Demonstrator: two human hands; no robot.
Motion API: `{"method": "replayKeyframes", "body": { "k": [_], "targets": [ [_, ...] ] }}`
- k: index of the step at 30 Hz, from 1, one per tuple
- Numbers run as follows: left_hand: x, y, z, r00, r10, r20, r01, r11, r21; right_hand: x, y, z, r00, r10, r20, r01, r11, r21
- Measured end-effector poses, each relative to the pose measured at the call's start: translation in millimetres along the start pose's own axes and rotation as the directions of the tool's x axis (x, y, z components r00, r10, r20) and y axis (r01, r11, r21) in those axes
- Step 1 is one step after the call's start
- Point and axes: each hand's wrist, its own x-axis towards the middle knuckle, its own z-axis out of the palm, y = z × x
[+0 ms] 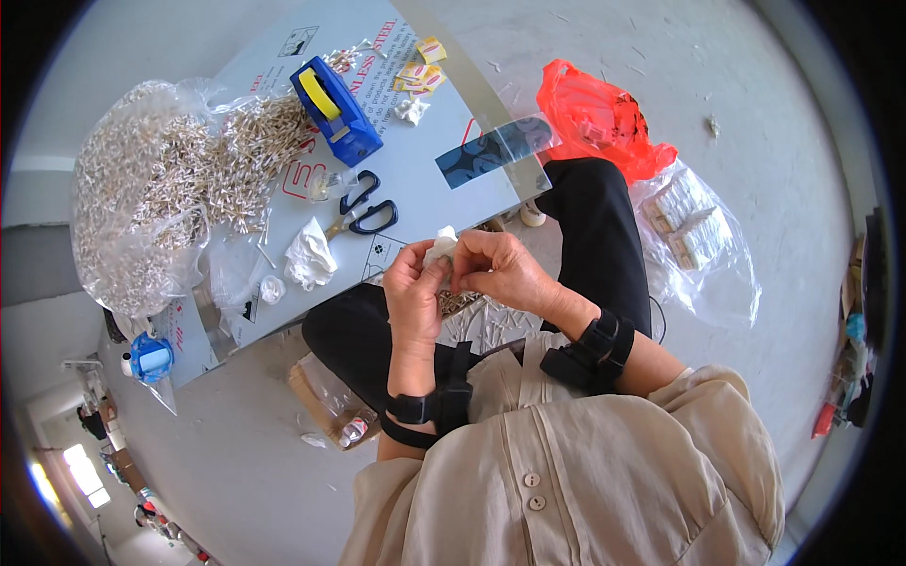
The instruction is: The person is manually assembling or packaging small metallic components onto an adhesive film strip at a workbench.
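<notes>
My left hand [415, 283] is closed on a crumpled white tissue [442, 245], its thumb pressed against the lower part. Close beside it on the right, my right hand [505, 269] has thumb and fingers brought together at the tissue's edge. Whatever lies between those right fingertips is hidden. Below both hands, between my legs, several loose cotton swabs [491, 325] lie in a heap, partly covered by the hands. Another crumpled white tissue [310, 255] rests on the table to the left, near dark-handled scissors [368, 208].
A large clear bag of cotton swabs [142, 198] spills over the table [406, 156]. Behind the scissors stands a blue tape dispenser [344, 118]; small yellow packets [420, 75] lie farther right. On the floor are a red plastic bag [590, 118], a clear bag with packs [698, 236] and a cardboard box [316, 406].
</notes>
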Motion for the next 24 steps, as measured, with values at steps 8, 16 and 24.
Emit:
{"method": "replayKeyframes", "body": {
  "k": [8, 16, 24],
  "targets": [
    [3.7, -6.3, 2.6, 0.969, 0.028, -0.247, -0.084, 0.972, -0.221, -0.3, -5.1, 0.7, 0.999, -0.016, 0.039, -0.005, 0.875, 0.484],
    [6.6, -3.5, 0.8, 0.965, -0.185, -0.184, 0.043, 0.808, -0.587, 0.4, 11.0, -2.2, 0.997, 0.075, 0.029, -0.067, 0.575, 0.815],
    [13.6, 9.8, -10.3, 0.982, -0.02, -0.185, -0.076, 0.864, -0.498, 5.4, 27.0, -16.6, 0.949, 0.279, -0.143, -0.042, 0.565, 0.824]
  ]
}}
